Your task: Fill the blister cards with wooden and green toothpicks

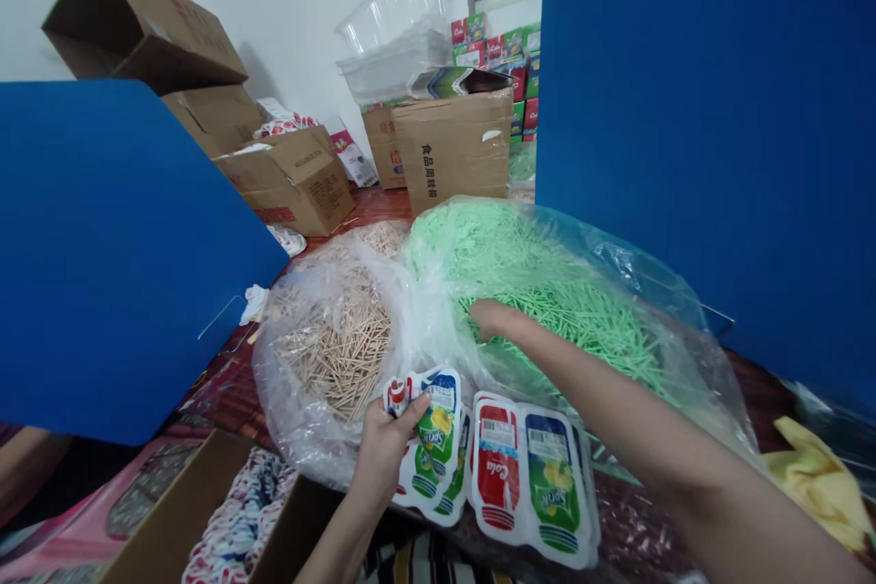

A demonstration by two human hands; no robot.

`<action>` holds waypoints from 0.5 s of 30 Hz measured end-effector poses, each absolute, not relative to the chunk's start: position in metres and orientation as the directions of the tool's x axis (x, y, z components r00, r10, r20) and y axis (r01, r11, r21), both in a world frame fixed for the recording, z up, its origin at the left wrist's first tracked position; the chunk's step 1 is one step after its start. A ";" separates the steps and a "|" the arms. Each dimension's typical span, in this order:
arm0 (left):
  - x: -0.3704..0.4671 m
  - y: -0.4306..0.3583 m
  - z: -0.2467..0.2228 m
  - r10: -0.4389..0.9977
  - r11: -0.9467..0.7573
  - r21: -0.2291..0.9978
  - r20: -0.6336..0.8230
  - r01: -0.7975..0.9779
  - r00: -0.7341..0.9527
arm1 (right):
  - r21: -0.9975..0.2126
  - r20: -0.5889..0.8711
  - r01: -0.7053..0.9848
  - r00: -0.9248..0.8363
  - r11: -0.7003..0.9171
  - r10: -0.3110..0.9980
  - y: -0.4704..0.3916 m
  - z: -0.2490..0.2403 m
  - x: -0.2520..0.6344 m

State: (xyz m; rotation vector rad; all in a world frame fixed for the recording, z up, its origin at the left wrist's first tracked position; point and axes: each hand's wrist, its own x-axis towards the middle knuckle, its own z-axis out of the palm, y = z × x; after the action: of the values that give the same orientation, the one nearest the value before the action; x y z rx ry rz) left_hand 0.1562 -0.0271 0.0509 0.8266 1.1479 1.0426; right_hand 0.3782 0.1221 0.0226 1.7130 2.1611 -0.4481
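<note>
My left hand (387, 438) is closed, its thumb pressing on a flat bottle-shaped packet (438, 424) printed in red and green. Part of the red side curls up by the thumb. Beneath it and to its right lie stacks of matching packets (524, 474), with Cola on the red half and a lemon picture on the green half. My right hand (489, 319) reaches into an open clear bag of thin green sticks (581, 319); its fingers dip among the sticks and are mostly hidden. Left of that, a second clear bag holds thin beige sticks (349, 347).
Blue panels (712, 128) stand at both sides. Behind the bags are cardboard boxes (458, 146), clear plastic trays (397, 46) and stacked red and green boxes (496, 50). An open carton of wrapped pieces (236, 520) is at lower left. Yellow cloth (821, 474) lies at right. Another person's arm (31, 470) shows far left.
</note>
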 end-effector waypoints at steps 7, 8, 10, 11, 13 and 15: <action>0.144 -0.028 0.049 0.953 0.300 0.927 -0.286 -0.223 0.094 | -0.061 -0.327 0.977 -0.212 0.203 0.921 0.115 0.018 0.401; 0.142 -0.028 0.047 0.956 0.291 0.930 -0.275 -0.226 0.101 | -0.062 -0.302 0.977 -0.211 0.202 0.930 0.113 0.018 0.406; 0.141 -0.027 0.044 0.957 0.287 0.931 -0.267 -0.224 0.118 | -0.072 -0.256 0.976 -0.216 0.204 0.942 0.108 0.019 0.413; 0.141 -0.027 0.043 0.956 0.287 0.932 -0.265 -0.220 0.121 | -0.080 -0.241 0.975 -0.220 0.206 0.945 0.106 0.019 0.414; 0.143 -0.026 0.043 0.957 0.285 0.935 -0.265 -0.211 0.119 | -0.100 -0.232 0.973 -0.225 0.207 0.946 0.103 0.016 0.413; 0.146 -0.025 0.044 0.957 0.286 0.937 -0.268 -0.202 0.114 | -0.118 -0.237 0.973 -0.223 0.200 0.946 0.102 0.012 0.409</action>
State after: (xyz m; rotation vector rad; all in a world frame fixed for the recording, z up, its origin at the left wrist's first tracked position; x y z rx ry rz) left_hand 0.1456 -0.0248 0.0442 0.8851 1.1105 1.0376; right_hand 0.4091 0.1016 0.0119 1.8836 2.3447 -0.3676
